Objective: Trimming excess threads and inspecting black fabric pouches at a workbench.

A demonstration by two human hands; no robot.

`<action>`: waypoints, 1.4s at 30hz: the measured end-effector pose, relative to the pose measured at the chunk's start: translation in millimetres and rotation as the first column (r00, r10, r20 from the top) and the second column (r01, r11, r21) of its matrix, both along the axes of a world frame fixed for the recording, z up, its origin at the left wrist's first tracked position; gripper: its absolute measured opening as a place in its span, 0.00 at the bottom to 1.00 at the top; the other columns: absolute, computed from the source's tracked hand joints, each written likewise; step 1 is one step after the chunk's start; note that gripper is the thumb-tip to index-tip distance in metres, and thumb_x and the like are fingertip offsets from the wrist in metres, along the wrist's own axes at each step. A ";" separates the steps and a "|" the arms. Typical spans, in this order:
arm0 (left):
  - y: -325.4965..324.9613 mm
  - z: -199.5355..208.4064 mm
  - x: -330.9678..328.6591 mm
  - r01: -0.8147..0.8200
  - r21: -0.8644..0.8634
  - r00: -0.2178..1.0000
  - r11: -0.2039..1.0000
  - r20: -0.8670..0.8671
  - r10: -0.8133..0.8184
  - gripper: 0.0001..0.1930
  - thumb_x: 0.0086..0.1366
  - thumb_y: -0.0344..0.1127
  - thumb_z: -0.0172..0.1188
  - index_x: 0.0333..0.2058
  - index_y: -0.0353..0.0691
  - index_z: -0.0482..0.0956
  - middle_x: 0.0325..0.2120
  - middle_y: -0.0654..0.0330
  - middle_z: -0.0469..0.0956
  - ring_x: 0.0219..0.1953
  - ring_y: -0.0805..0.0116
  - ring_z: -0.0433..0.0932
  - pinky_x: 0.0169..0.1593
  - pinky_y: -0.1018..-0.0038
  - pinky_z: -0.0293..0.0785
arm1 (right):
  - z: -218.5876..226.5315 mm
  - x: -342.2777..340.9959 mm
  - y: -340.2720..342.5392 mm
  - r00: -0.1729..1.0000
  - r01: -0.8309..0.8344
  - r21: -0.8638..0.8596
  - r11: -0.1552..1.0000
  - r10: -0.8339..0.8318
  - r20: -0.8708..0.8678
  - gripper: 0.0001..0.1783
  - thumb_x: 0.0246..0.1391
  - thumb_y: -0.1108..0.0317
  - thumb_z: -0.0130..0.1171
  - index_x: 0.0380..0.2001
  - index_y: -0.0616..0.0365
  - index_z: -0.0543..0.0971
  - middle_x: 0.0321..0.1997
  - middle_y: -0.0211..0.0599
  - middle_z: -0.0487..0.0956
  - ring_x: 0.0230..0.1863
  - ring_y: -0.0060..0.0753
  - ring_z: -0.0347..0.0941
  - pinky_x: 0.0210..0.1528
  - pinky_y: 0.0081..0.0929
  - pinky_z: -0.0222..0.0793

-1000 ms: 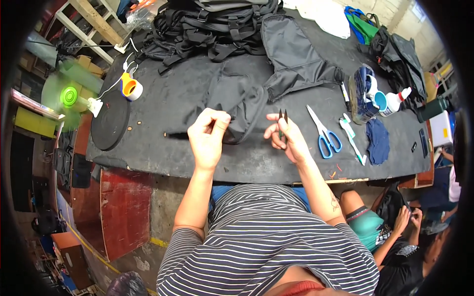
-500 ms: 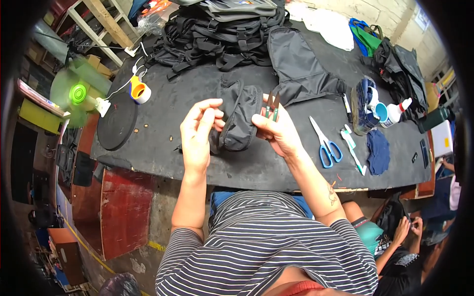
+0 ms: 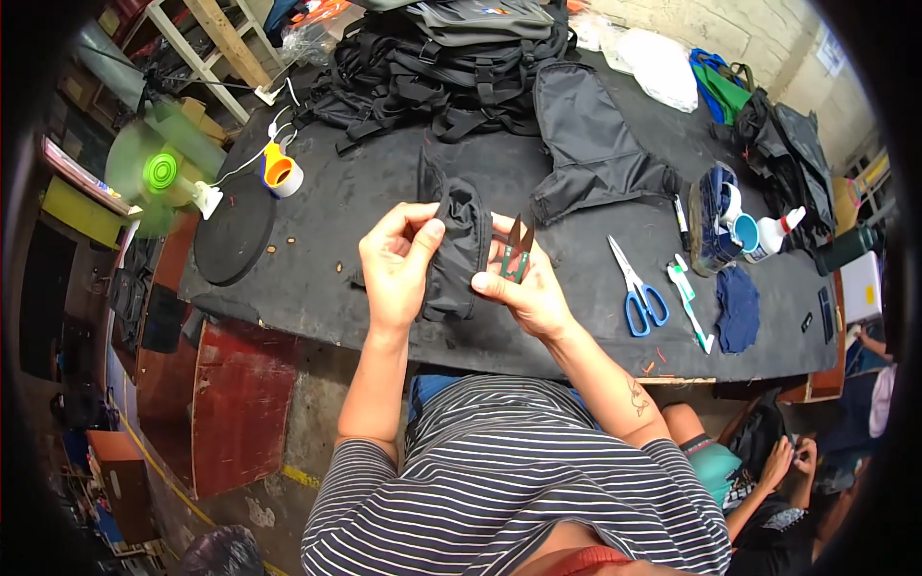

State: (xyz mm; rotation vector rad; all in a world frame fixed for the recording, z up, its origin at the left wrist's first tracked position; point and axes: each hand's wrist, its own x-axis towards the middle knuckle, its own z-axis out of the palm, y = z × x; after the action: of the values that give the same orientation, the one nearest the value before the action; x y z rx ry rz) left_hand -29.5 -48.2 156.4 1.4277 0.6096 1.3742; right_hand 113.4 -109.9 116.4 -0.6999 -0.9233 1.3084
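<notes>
Your left grip (image 3: 396, 280) and right grip (image 3: 534, 296) are clasping one black fabric piece (image 3: 455, 261), the right also holding one partly hidden snipper (image 3: 516, 250).

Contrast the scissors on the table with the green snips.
The scissors lie on the table; the snips are in the right hand. The scissors have blue looped handles; the snips have green grips. The scissors' blades look silvery; the snips' look dark. Both have pointed blades.

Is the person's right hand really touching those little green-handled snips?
Touching: the head view shows the green-handled snips held in the right hand, their handles lying against it.
</notes>
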 end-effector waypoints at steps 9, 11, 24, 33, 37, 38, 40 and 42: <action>-25.3 -52.7 26.0 0.021 0.157 0.857 0.987 -0.511 0.063 0.08 0.55 0.24 0.60 0.35 0.31 0.77 0.26 0.56 0.75 0.24 0.69 0.76 0.28 0.78 0.71 | -81.7 3.8 -15.9 0.921 0.382 -0.264 0.886 -0.389 0.028 0.32 0.39 0.83 0.62 0.49 0.57 0.63 0.38 0.24 0.65 0.34 0.14 0.62 0.38 0.13 0.64; -32.0 -75.5 25.7 0.275 -0.048 0.794 0.960 -0.552 -0.255 0.12 0.55 0.25 0.60 0.40 0.31 0.77 0.35 0.56 0.75 0.30 0.71 0.76 0.35 0.78 0.73 | -94.5 19.0 -22.5 0.892 0.424 -0.422 0.802 -0.450 0.042 0.26 0.46 0.79 0.57 0.49 0.58 0.61 0.32 0.28 0.66 0.28 0.16 0.64 0.26 0.15 0.65; -6.0 -103.0 -38.1 -0.203 -0.089 0.908 0.975 -0.390 0.154 0.08 0.57 0.20 0.54 0.34 0.34 0.80 0.29 0.64 0.74 0.29 0.79 0.72 0.34 0.83 0.67 | -113.4 81.7 -52.0 0.797 0.596 -0.276 0.754 -0.514 0.317 0.13 0.52 0.75 0.56 0.43 0.57 0.72 0.29 0.20 0.70 0.23 0.09 0.60 0.21 0.09 0.54; -30.6 -107.7 6.1 -0.128 0.183 0.731 0.975 -0.647 0.217 0.09 0.49 0.28 0.65 0.31 0.34 0.81 0.28 0.57 0.69 0.31 0.63 0.71 0.35 0.71 0.69 | -115.1 74.6 -51.3 0.766 0.614 -0.255 0.747 -0.484 0.424 0.13 0.54 0.72 0.56 0.43 0.59 0.73 0.26 0.20 0.68 0.20 0.09 0.57 0.22 0.10 0.52; -28.8 -109.5 13.0 -0.044 0.151 0.674 0.988 -0.725 0.141 0.06 0.48 0.26 0.64 0.27 0.34 0.79 0.29 0.56 0.69 0.33 0.58 0.71 0.38 0.67 0.69 | -114.4 78.2 -53.2 0.741 0.662 -0.236 0.711 -0.573 0.351 0.24 0.58 0.63 0.52 0.57 0.57 0.66 0.39 0.23 0.62 0.26 0.10 0.54 0.25 0.10 0.52; -29.5 -108.4 14.1 -0.065 0.194 0.669 0.979 -0.719 0.187 0.05 0.48 0.26 0.63 0.25 0.34 0.77 0.30 0.56 0.69 0.33 0.58 0.71 0.39 0.67 0.69 | -111.8 82.1 -51.9 0.711 0.674 -0.159 0.721 -0.575 0.405 0.24 0.58 0.64 0.51 0.58 0.57 0.66 0.41 0.24 0.62 0.28 0.12 0.56 0.29 0.11 0.55; -31.2 -109.3 13.6 -0.082 0.238 0.661 0.968 -0.714 0.232 0.04 0.49 0.25 0.63 0.24 0.34 0.76 0.30 0.55 0.69 0.33 0.57 0.71 0.39 0.66 0.69 | -99.7 85.5 -45.9 0.596 0.661 0.064 0.748 -0.575 0.560 0.25 0.57 0.70 0.51 0.58 0.60 0.66 0.41 0.28 0.64 0.37 0.20 0.62 0.43 0.16 0.61; -32.3 -114.2 10.5 -0.111 0.242 0.699 0.964 -0.670 0.249 0.04 0.50 0.25 0.61 0.24 0.33 0.74 0.30 0.54 0.68 0.32 0.56 0.71 0.38 0.65 0.69 | -69.0 79.7 -39.8 0.515 0.510 0.204 0.836 -0.486 0.706 0.24 0.53 0.74 0.54 0.55 0.62 0.70 0.39 0.31 0.66 0.40 0.26 0.65 0.49 0.19 0.61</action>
State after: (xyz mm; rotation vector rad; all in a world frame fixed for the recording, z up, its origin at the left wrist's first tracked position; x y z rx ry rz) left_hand -19.0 -80.5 42.2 2.1097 1.1613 1.0121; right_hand 193.0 -149.7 47.4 -1.4700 -1.2131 0.4687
